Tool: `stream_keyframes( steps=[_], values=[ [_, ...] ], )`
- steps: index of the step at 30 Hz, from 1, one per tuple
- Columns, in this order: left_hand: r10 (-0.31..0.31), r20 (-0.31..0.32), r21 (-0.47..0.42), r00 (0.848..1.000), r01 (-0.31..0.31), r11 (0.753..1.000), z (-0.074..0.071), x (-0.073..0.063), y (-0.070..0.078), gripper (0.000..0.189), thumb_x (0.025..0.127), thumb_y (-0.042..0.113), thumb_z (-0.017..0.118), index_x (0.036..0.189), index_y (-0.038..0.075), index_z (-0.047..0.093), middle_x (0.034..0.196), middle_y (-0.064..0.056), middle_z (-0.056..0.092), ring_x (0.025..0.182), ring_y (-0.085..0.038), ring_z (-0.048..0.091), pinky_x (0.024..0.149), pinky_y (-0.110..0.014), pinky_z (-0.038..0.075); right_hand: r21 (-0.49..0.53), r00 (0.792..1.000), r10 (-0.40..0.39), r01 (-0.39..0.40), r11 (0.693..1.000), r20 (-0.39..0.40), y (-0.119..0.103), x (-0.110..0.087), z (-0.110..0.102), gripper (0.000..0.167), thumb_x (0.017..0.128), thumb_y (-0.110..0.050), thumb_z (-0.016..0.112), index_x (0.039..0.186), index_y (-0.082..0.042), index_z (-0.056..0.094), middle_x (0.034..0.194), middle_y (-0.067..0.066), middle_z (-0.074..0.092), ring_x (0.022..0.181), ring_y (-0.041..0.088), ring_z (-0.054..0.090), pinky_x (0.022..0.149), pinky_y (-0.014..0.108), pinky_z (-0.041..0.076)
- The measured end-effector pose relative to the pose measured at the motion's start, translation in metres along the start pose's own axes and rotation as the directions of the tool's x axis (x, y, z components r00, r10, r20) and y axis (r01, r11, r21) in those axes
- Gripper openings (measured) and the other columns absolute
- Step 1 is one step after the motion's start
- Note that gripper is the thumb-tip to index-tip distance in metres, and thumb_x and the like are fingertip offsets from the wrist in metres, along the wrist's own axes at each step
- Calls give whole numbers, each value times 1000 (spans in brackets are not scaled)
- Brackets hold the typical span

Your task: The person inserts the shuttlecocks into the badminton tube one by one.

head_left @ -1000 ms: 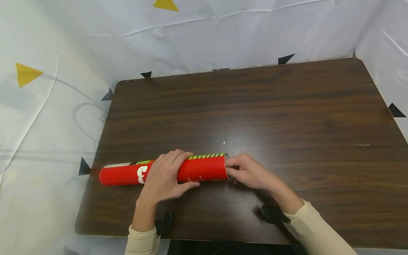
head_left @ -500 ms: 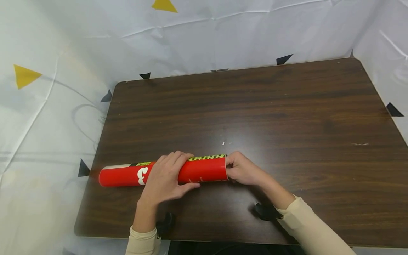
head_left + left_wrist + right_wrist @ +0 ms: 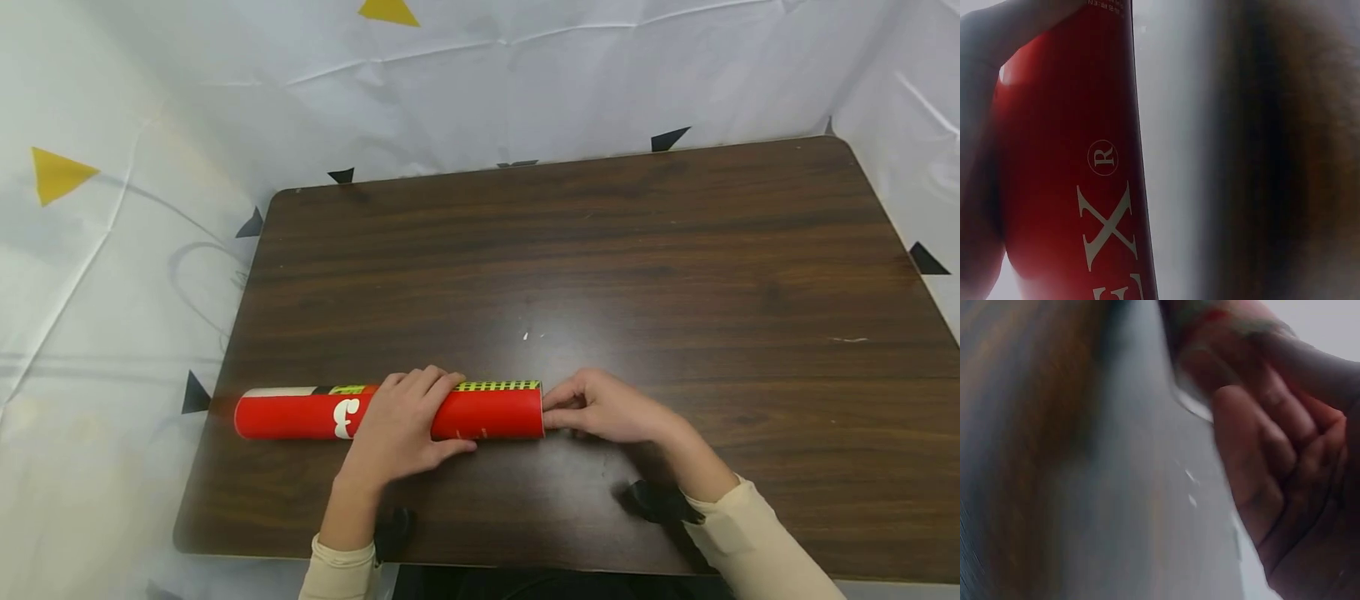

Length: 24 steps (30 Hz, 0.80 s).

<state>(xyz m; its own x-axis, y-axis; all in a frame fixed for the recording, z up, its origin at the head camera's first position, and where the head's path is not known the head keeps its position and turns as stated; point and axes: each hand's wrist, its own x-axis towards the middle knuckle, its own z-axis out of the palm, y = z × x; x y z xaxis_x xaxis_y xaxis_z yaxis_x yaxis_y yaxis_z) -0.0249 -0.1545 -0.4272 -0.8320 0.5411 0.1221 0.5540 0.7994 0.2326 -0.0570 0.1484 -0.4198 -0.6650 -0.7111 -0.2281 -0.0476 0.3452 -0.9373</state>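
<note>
A long red cardboard tube (image 3: 487,415) lies along the table in the head view, with a yellow-green grid pattern and white lettering printed on it. My left hand (image 3: 401,425) grips it from above near its middle, fingers over the far side and thumb along the near side. The left wrist view shows the tube (image 3: 1072,175) close up, with large printed letters. At the tube's right end, my right hand (image 3: 611,407) pinches at the rim with bent fingers. In the right wrist view the right hand's fingers (image 3: 1250,444) curl at the tube's end; the fingertips are partly hidden.
The brown wood-grain table (image 3: 637,275) has rounded corners. White sheeting (image 3: 525,92) with black and yellow triangles surrounds its back and sides. Small white specks (image 3: 526,336) mark the tabletop behind the tube.
My right hand first went slightly left into the tube's end, then drew back to the right. The tube and my left hand have shifted slightly right; the left hand keeps its grip.
</note>
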Motion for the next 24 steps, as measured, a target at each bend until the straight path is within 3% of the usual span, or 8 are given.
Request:
stream_keyframes(
  steps=[5,9,14,19,24],
  values=[
    [4,27,6,1000,-4,1000,8,-2,2,84,63,59,85,130,17,56,114,1,61,99,-19,58,88,-43,47,-44,997,49,-52,998,-54,-4,-19,-24,27,92,-24,70,113,-7,74,93,6,71,61,26,56,55,30,50],
    [-3,37,15,999,2,1000,12,-3,2,84,63,60,84,130,17,56,113,2,61,99,-19,58,88,-41,46,-56,991,58,-65,996,-122,-5,-30,-41,28,92,-24,70,115,-8,72,103,2,72,80,33,63,64,37,55],
    [-3,28,20,1000,3,1000,16,-2,2,85,62,61,84,130,18,56,112,3,61,99,-18,58,89,-41,45,-63,985,54,-66,996,-165,-5,-39,-55,28,93,-21,69,118,-9,71,107,2,72,99,27,67,76,40,56],
    [-10,34,9,999,10,1000,16,-3,2,86,63,61,84,133,19,55,115,2,61,103,-19,57,98,-49,40,-89,978,53,-72,993,-203,-7,-42,-62,29,93,-23,69,118,-9,71,107,3,72,100,15,68,82,31,55],
    [-28,44,-9,999,28,1000,7,-5,-3,91,65,70,76,139,21,51,124,2,59,111,-19,54,103,-55,34,-145,962,62,-103,984,-267,-12,-45,-74,30,94,-25,68,118,-8,71,109,4,72,100,14,68,81,25,53]
  ],
)
